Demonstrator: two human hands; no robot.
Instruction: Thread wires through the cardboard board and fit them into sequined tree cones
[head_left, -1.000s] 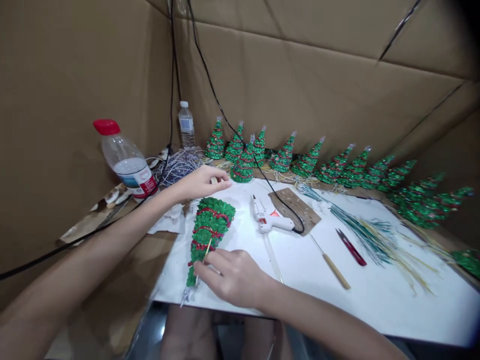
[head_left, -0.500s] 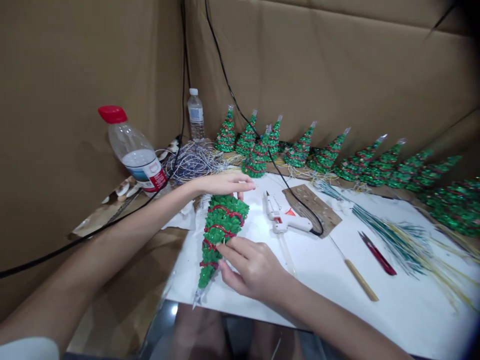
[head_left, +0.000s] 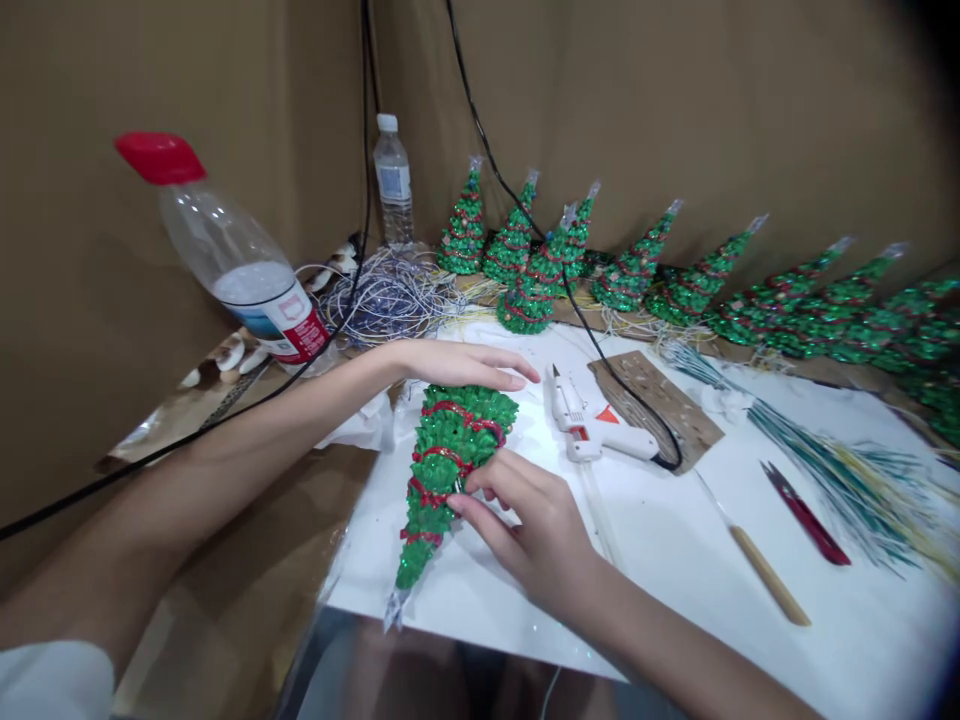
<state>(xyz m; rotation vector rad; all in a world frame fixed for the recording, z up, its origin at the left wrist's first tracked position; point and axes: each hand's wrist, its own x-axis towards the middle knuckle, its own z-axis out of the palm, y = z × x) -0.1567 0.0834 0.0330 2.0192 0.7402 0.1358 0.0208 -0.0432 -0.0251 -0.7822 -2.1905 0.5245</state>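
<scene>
A small green Christmas tree [head_left: 442, 450] with red garland lies on its side on the white tabletop, its clear tip toward me. My left hand [head_left: 469, 365] rests along the tree's broad base, fingers stretched out, palm side hidden. Thumb and forefinger of my right hand [head_left: 536, 515] are pinched together against the tree's right side, near the middle garland rows. Between those fingertips shows a small pale bit, too small to name. A white glue gun [head_left: 592, 425] lies to the right of the tree.
Finished-looking trees [head_left: 525, 290] stand in a row at the back. On the right lie an awl [head_left: 769, 575], red snips [head_left: 806, 515] and a bundle of wires [head_left: 817, 460]. A large red-capped bottle [head_left: 247, 270], a small bottle [head_left: 394, 185] and tangled wire [head_left: 397, 300] are at left. Black cable [head_left: 585, 310] crosses the table.
The view has shifted and come closer. My right fingers have closed into a tighter pinch at the tree's side. My left hand lies flatter over the base.
</scene>
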